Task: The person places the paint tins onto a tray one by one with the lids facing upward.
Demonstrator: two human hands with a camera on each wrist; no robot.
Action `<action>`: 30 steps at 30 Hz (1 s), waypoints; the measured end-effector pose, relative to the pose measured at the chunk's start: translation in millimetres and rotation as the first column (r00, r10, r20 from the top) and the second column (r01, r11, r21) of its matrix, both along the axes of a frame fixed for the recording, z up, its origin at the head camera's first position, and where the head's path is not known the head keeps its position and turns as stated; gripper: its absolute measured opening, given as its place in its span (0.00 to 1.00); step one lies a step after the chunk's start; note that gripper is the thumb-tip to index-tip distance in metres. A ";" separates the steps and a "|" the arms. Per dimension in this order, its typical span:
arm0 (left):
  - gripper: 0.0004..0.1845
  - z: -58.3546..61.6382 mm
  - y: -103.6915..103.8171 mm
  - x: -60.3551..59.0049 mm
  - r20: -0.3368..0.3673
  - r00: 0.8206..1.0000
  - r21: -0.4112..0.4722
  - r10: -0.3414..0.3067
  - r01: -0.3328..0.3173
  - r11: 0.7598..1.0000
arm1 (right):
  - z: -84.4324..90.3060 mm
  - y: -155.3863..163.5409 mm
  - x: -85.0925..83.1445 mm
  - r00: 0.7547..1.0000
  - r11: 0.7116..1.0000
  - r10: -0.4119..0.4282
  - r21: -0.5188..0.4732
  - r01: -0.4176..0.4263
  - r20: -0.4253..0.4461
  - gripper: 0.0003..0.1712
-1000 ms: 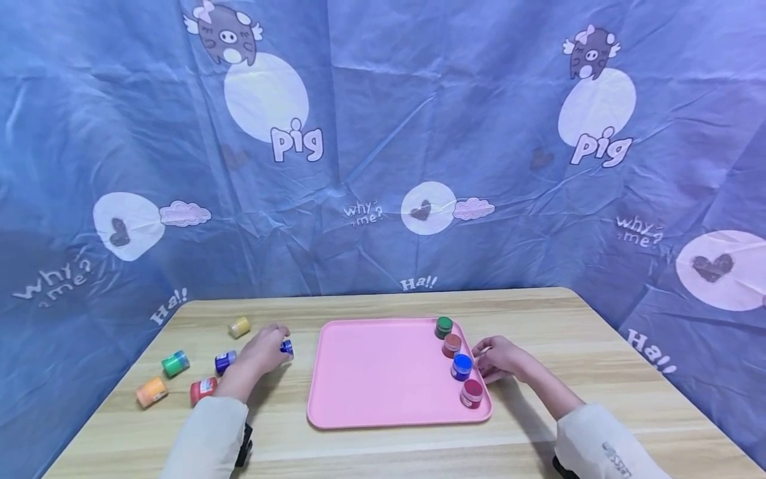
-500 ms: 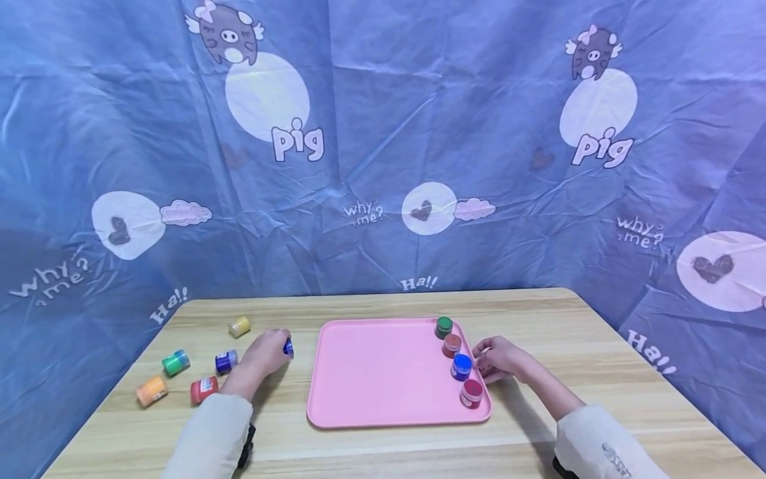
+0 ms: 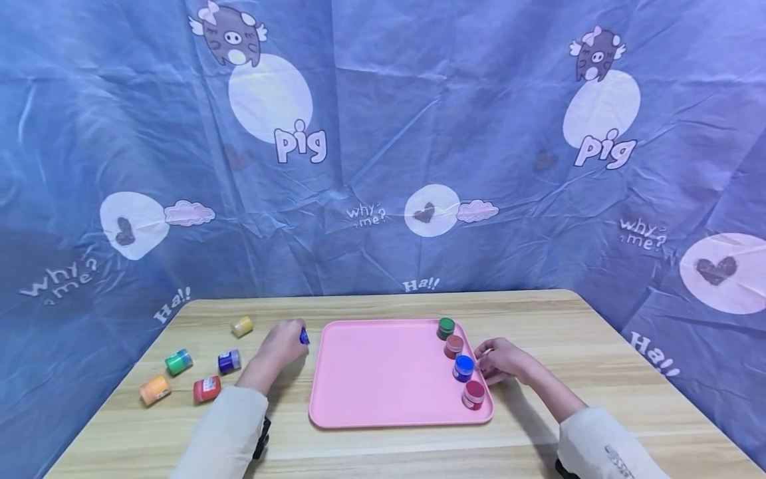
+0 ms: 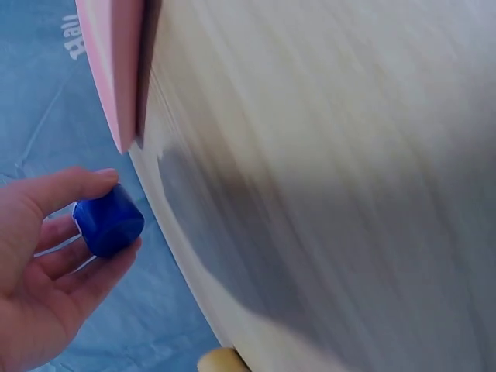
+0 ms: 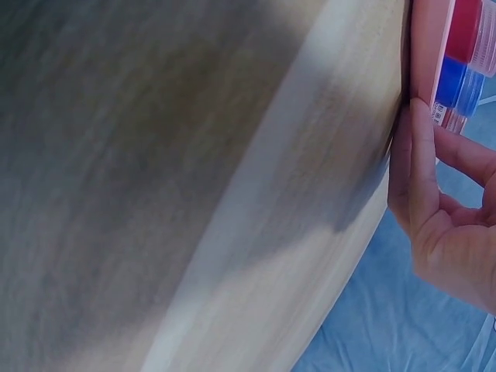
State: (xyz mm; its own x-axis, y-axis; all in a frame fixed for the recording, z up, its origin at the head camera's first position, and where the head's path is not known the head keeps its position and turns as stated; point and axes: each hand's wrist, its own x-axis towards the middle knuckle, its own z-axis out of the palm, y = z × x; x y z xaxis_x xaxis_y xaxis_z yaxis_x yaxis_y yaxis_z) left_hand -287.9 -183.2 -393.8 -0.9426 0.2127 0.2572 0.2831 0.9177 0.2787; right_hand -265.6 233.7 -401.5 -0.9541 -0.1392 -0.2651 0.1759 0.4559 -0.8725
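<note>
My left hand (image 3: pixel 282 344) holds a small blue paint jar (image 4: pixel 109 221) between thumb and fingertips. It is above the table just left of the pink tray (image 3: pixel 383 376). In the left wrist view the thumb lies on one side of the jar and the fingers on the other. My right hand (image 3: pixel 501 359) rests at the tray's right edge, its fingertips against the rim in the right wrist view. Along that side of the tray stand a green jar (image 3: pixel 445 327), a brown jar (image 3: pixel 453 346), a blue-lidded jar (image 3: pixel 463 368) and a dark red jar (image 3: pixel 473 394).
Left of the tray, several jars lie on their sides on the wooden table (image 3: pixel 359 456): yellow jar (image 3: pixel 242 326), green-blue jar (image 3: pixel 179 361), dark blue jar (image 3: pixel 229 361), red jar (image 3: pixel 207 389) and orange jar (image 3: pixel 155 390). A blue printed cloth (image 3: pixel 383 259) hangs behind.
My left hand has lifted the blue jar and moved right and slightly back toward the tray. My right hand stays at the tray's edge; the view has shifted slightly.
</note>
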 end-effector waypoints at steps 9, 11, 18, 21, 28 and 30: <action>0.07 2.1 19.5 -0.8 -0.077 0.997 0.025 -0.019 0.021 0.999 | -0.9 -0.1 -1.3 1.000 1.000 -0.013 0.018 0.013 0.002 0.13; 0.06 3.3 22.7 -1.2 -0.100 0.995 0.032 -0.020 0.023 0.999 | -0.5 -0.4 -2.0 1.000 0.999 -0.018 0.027 0.017 0.004 0.13; 0.07 10.2 32.8 -3.0 -0.064 0.998 0.088 0.000 0.005 0.996 | 0.2 -0.7 -1.6 1.000 1.000 -0.018 0.023 0.018 0.004 0.11; 0.10 11.9 37.0 -3.2 -0.055 0.998 0.107 -0.007 0.013 0.994 | -0.4 -0.4 -1.2 1.000 1.000 -0.022 0.018 0.022 0.007 0.11; 0.13 14.0 47.1 -4.5 -0.062 0.998 0.101 0.004 0.003 0.995 | -0.2 -1.8 -1.7 1.000 0.999 -0.023 0.032 0.023 0.004 0.11; 0.13 14.0 50.0 -5.5 -0.068 0.998 0.113 -0.001 0.008 0.994 | 0.1 -2.5 -1.7 1.000 0.999 -0.029 0.036 0.029 0.004 0.11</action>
